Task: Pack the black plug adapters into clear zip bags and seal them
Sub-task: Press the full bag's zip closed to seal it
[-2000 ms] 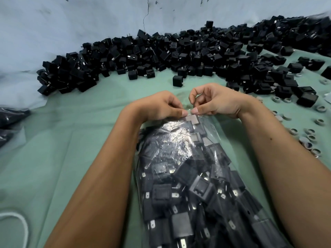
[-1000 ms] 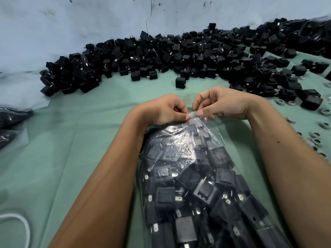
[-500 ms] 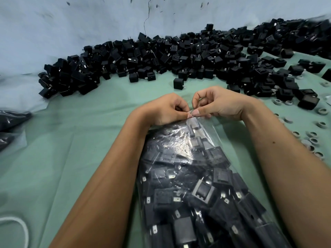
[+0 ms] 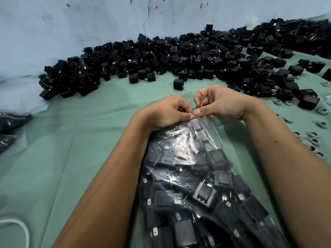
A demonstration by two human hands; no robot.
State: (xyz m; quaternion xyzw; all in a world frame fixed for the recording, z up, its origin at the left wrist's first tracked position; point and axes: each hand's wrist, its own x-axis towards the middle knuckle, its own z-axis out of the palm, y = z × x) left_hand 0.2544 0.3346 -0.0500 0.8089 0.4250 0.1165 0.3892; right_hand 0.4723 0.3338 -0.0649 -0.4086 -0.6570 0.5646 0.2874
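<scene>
While the left hand [image 4: 168, 111] and right hand [image 4: 222, 104] pinch its top edge, the clear zip bag [image 4: 200, 185], crinkled and glossy, lies on the green-covered desk [image 4: 80, 140]; black plug adapters [image 4: 204, 194] fill it; a loose adapter heap [image 4: 161, 58] lies beyond.

— What fills the upper part of the frame?
— A pale blue-grey wall [image 4: 71, 33], scuffed and speckled, with a thin crack [image 4: 146, 17] running down near top centre.
— And below it?
— A mint-green cloth [image 4: 62, 140] covers the work surface, creased at left. A white cord [image 4: 21, 228] loops in the lower left corner.
</scene>
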